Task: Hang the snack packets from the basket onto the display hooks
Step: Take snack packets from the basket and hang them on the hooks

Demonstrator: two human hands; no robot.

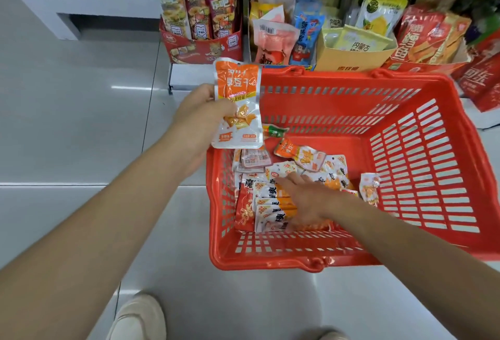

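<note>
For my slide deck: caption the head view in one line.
Left hand holds an orange snack packet by the red basket while the right hand touches packets inside.

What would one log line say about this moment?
left hand: holds orange-and-silver foil snack packet over far-left corner of red plastic basket | right hand: open on loose packets inside | display hooks: unseen

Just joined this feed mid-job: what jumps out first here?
The big red basket sits on the floor at centre-right, with a loose pile of snack packets on its bottom. Above its far-left corner the left hand holds up an orange-and-white packet, while the right hand reaches with straight fingers onto the pile. Along the top stand boxes of snacks.
</note>
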